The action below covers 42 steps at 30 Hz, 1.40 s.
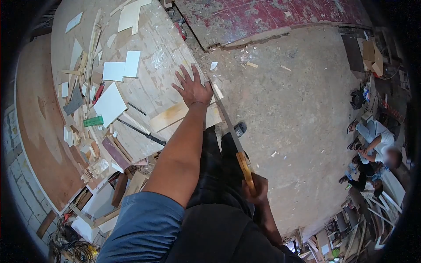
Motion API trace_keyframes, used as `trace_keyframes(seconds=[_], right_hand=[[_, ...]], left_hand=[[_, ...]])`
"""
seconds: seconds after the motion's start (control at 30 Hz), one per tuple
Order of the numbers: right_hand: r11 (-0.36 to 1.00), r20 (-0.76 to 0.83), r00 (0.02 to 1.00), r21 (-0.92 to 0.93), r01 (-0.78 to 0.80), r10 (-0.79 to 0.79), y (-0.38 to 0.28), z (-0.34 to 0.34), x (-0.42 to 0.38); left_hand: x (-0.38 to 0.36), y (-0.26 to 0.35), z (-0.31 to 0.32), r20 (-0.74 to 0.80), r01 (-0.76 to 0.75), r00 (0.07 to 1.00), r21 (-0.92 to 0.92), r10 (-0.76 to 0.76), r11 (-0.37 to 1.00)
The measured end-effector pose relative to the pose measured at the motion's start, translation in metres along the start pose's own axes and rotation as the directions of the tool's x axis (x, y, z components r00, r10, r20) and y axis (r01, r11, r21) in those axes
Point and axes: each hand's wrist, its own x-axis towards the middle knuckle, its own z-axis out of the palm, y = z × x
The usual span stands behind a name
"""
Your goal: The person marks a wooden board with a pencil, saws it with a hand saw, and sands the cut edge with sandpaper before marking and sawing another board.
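"What is the biggest thing around us?"

"The floor (289,96), then our pale worktable (153,92), with its long right edge beside us. Two people (380,147) sit well apart from us, over by the right-hand clutter."

"And on the table?"

"A light plank (169,115) lies near the close right corner, passing under our left forearm. Farther left we have white sheets (132,64), a black rod (140,131) and a green piece (93,121), among wood scraps toward the left edge."

"Where's the saw (227,119)?"

"At that right edge, its far end up beside our left hand (196,91) and its yellow handle (246,168) slanting back toward us, past the close corner and over the floor. So its long axis runs nearly along the edge, leaning outward at our end."

"How are our hands?"

"The right (258,188) is closed around the handle. The left is unclenched, palm down and fingers spread, just inside the edge, gripping nothing. It's the nearer one to the blade's far end; the right has the close end."

"Anything smaller?"

"A short pale strip (218,90) just beside the blade, on the floor side. Whether it touches the blade, we can't tell."
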Motion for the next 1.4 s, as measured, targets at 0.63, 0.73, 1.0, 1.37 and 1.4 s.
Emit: trace_keyframes(seconds=[0.63, 0.73, 1.0, 1.37, 1.4], right_hand=[[0.965, -0.205, 0.943, -0.051, 0.259, -0.264, 0.003, -0.009, 0.005], [0.971, -0.188, 0.96, -0.157, 0.181, -0.209, 0.008, -0.007, 0.02], [0.927, -0.07, 0.928, -0.117, 0.356, -0.365, 0.023, 0.033, 0.057], [0.933, -0.01, 0.944, -0.154, 0.324, -0.33, 0.038, 0.033, 0.045], [0.932, -0.009, 0.943, -0.157, 0.326, -0.332, 0.035, 0.031, 0.045]], left_hand=[[0.004, -0.007, 0.016, -0.076, -0.006, 0.997, 0.018, 0.007, 1.0], [0.005, -0.006, 0.017, -0.073, -0.003, 0.997, 0.027, 0.005, 1.0], [0.003, -0.009, 0.021, -0.126, -0.037, 0.992, -0.057, 0.03, 0.998], [0.003, -0.006, 0.013, -0.083, -0.012, 0.997, -0.011, 0.011, 1.0], [0.003, -0.005, 0.013, -0.078, -0.009, 0.997, -0.01, 0.008, 1.0]])
